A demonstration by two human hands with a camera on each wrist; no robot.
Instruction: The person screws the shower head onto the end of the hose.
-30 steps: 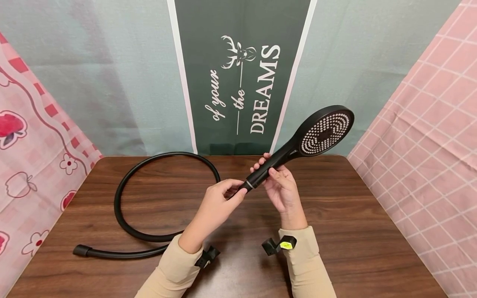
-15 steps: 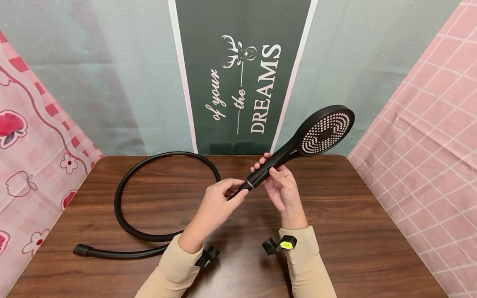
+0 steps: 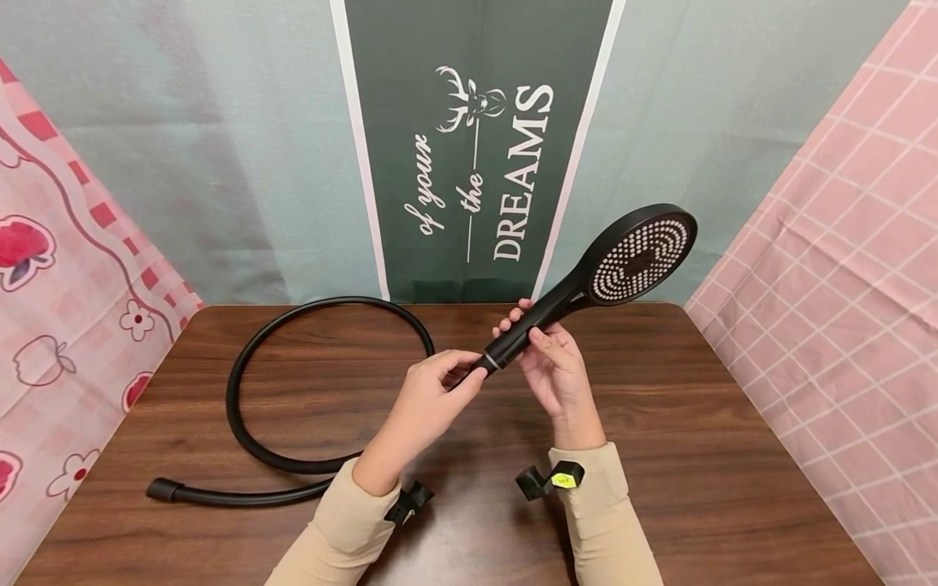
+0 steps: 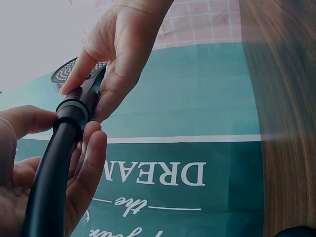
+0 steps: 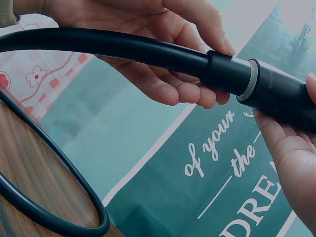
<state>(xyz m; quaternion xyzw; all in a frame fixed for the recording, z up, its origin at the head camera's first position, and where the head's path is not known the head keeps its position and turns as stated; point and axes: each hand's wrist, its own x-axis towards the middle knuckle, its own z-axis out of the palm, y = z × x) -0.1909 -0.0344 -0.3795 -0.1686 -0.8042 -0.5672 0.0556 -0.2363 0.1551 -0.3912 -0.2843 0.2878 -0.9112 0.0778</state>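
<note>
A black handheld shower head (image 3: 604, 273) is held up over the table, tilted with its round face at the upper right and its pale nozzles showing. My right hand (image 3: 558, 378) grips its handle, thumb in front and fingers behind. At the handle's lower end, my left hand (image 3: 428, 399) pinches the end fitting (image 5: 224, 71) of a black shower hose (image 3: 234, 391) between thumb and fingers. Fitting and handle meet in line, with a pale ring (image 5: 253, 81) at the joint. From the left hand the hose runs down into a loop on the table.
The hose's other end fitting (image 3: 164, 490) lies at the left front of the wooden table (image 3: 681, 488). A green printed cloth (image 3: 454, 281) hangs behind the back edge. Pink patterned cloths flank both sides. Each sleeve carries a small black wrist camera (image 3: 550, 480).
</note>
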